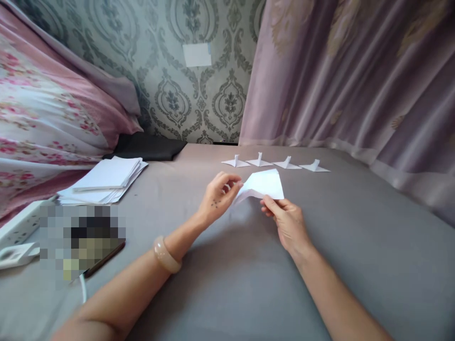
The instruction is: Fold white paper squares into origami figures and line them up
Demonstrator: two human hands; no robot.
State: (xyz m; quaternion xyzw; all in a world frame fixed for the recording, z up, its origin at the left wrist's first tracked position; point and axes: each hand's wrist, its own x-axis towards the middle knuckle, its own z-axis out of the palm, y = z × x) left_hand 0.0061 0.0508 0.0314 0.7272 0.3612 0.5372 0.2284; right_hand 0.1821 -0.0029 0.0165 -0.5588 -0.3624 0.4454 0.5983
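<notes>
A partly folded sheet of white paper (265,183) is held up above the grey surface between my hands. My right hand (286,219) pinches its lower right corner between thumb and fingers. At the paper's left end, my left hand (221,195) has its fingers curled and closed on the pointed edge. The paper slopes down to the left, and a crease runs along its lower side. Just beyond it stand several folded white paper figures (260,160) in a row, each with an upright neck-like piece and flat pointed sides.
A stack of white paper (106,177) lies at the left, before a dark folded cloth (149,146). Nearer are a white power strip (24,220) and a blurred-out device with a white cable (83,289). Purple curtains (341,71) hang at the right; patterned wallpaper (170,102) is behind.
</notes>
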